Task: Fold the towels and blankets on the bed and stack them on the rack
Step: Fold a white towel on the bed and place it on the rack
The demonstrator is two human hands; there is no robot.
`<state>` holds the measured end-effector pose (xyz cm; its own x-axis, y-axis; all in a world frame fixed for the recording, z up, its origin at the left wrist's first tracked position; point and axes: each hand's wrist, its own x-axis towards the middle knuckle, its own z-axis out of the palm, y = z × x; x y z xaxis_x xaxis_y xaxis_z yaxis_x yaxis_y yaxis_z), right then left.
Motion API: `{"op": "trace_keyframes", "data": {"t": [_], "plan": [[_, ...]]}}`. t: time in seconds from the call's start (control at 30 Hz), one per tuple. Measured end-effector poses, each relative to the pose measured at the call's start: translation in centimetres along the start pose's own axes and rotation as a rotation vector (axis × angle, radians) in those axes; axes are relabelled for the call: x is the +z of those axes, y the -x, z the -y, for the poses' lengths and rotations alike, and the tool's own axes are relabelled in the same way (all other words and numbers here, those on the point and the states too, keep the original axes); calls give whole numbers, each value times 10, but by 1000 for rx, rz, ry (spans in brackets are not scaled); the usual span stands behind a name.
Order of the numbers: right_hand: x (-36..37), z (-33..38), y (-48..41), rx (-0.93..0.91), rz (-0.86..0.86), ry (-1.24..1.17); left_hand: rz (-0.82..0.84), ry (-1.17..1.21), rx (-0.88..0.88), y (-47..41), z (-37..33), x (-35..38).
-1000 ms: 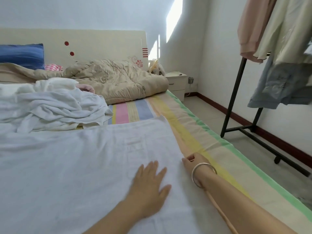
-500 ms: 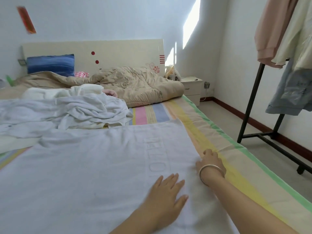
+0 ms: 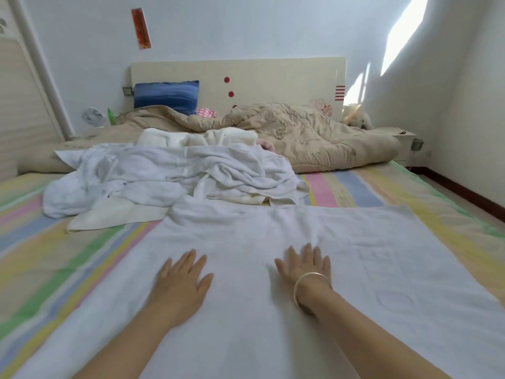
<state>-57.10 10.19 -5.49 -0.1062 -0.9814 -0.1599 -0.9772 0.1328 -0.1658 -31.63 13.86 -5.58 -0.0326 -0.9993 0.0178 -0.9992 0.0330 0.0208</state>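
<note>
While both palms lie flat on white towel [image 3: 273,269], left hand [image 3: 181,283] & right hand [image 3: 304,266] fingers spread.

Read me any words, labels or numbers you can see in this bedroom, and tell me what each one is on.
"O": the only raised letter I can make out on the spread white towel, to the right of the right hand; the letters near it are too faint to read.
Red strip on the wall: any writing is too blurred to read.
Headboard: only red dots and bars, no text.
</note>
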Motion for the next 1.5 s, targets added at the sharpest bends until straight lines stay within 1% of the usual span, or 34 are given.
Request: {"op": "trace_keyframes", "data": {"t": [0.07, 0.2, 0.27, 0.3, 0.33, 0.4, 0.47, 0.5, 0.57, 0.6, 0.67, 0.73, 0.83, 0.9, 0.93, 0.97, 1.03, 1.1, 1.2, 1.23, 1.3, 1.33, 1.37, 1.47, 1.5], "plan": [[13, 53, -11, -76, 17, 35, -29, -4, -73, -19, 42, 2], [29, 139, -35, -124, -31, 49, -89, 49, -181, -51, 99, 11], [33, 171, -49, -188, -34, 33, -162, 103, -304, -67, 112, 10], [32, 183, -58, -225, -35, 9, -168, 136, -375, -78, 116, 7], [30, 192, -67, -257, -51, -18, -138, 168, -444, -90, 118, -1], [23, 210, -89, -300, -147, -71, -50, 218, -542, -117, 125, -12], [15, 224, -112, -297, -271, -138, -42, 213, -587, -136, 133, -7], [11, 233, -125, -295, -301, -171, -67, 191, -597, -143, 138, 0], [0, 251, -151, -319, -293, -185, -140, 147, -601, -151, 145, 14], [-4, 260, -165, -337, -261, -177, -163, 146, -596, -156, 148, 21], [-13, 274, -187, -340, -179, -213, -178, 183, -572, -164, 152, 23], [-10, 291, -200, -321, -140, -295, -197, 227, -577, -168, 155, 23], [1, 309, -213, -224, -122, -428, -272, 373, -567, -179, 156, 23], [0, 316, -221, -208, -97, -435, -341, 547, -555, -186, 160, 23], [-3, 316, -224, -202, -95, -450, -339, 625, -536, -189, 159, 20], [-6, 318, -226, -204, -90, -473, -311, 678, -510, -192, 161, 17], [-18, 323, -232, -222, -131, -487, -196, 752, -462, -202, 166, 15], [-34, 334, -241, -262, -208, -410, -69, 779, -414, -215, 175, 14], [-40, 352, -255, -318, -255, -245, -16, 831, -373, -233, 187, 16], [-28, 355, -259, -323, -254, -187, -25, 814, -385, -236, 189, 20], [1, 352, -265, -335, -308, -71, -59, 692, -424, -235, 184, 20], [14, 349, -266, -346, -338, -67, -84, 639, -439, -233, 182, 21], [21, 346, -266, -363, -355, -114, -105, 604, -448, -231, 180, 21], [13, 340, -263, -396, -276, -464, -131, 548, -449, -229, 177, 22], [11, 334, -259, -426, -270, -510, -122, 523, -447, -227, 174, 21]]}}
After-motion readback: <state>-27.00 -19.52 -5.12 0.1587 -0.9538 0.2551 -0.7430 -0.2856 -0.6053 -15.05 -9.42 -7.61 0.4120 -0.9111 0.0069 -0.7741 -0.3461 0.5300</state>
